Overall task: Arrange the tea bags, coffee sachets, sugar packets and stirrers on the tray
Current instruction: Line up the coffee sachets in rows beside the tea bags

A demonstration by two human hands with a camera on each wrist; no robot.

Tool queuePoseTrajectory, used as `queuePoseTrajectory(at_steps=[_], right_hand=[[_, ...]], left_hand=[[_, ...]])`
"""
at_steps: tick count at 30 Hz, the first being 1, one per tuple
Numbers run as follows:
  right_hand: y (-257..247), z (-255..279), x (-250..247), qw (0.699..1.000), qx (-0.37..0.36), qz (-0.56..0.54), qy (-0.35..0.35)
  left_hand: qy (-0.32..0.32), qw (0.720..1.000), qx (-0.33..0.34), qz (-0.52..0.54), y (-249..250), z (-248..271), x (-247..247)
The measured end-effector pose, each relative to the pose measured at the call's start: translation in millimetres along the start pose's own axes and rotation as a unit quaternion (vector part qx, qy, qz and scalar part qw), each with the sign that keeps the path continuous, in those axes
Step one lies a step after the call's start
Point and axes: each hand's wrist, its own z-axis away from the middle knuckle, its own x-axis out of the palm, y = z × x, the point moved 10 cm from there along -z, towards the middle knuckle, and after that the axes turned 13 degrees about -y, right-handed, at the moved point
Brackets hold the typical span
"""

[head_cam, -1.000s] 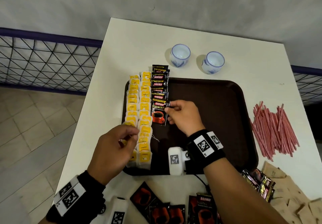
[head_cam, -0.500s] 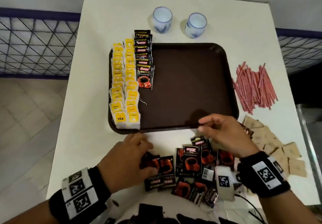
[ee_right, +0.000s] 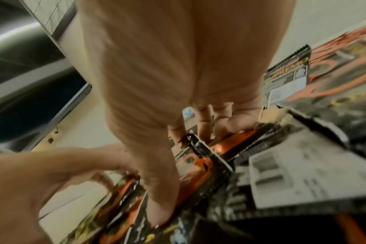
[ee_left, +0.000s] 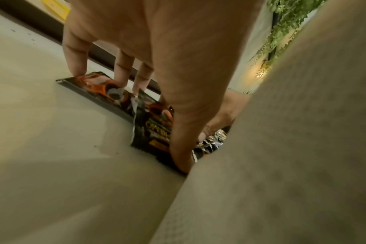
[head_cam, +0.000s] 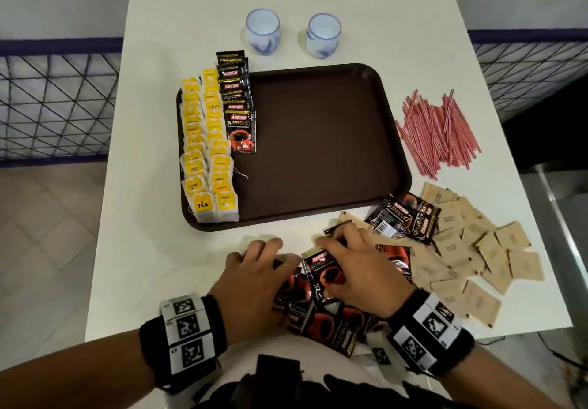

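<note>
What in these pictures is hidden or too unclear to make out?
- Head view: the left hand and right hand cover part of the loose coffee sachets, so their number is unknown.
- Head view: print on the sugar packets is too small.
- Right wrist view: motion blur smears sachet labels.

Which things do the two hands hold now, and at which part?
Left hand presses fingertips on black coffee sachets lying on the table; right hand pinches one sachet's edges.

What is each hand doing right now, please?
Left hand: open, straight fingertips pressing on loose coffee sachets lying on the table.
Right hand: fingers curled around a coffee sachet from the pile.
</note>
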Motion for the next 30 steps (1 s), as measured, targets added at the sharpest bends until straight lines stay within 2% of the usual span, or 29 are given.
queuePoseTrajectory(at_steps=[3,9,15,23,26,30], right_hand=[[-3,-2,2,1.000,-0.008,0.008,0.014],[-9,-5,2,0.999,-0.028,0.014,0.030],[-11,-10,0,0.999,-0.033,-0.001,0.023],[-18,-17,-6,0.999,-0.048,-0.011,0.024],[-14,-16,-17,0.996,-0.051,-0.064,0.042],[9,-14,-45,0.974,-0.030,-0.213,0.064]], left_hand=[[0.020,0.999,0.015,-0.031,7,-3,-4],[0.035,0.999,0.034,0.005,11,-4,-18],[0.029,0.998,0.036,0.037,13,-9,-17],[0.011,0.999,0.026,0.028,13,-13,-24],[0.007,0.996,0.040,0.082,7,-14,-28],[0.020,0.981,0.051,0.184,-16,-12,-39]])
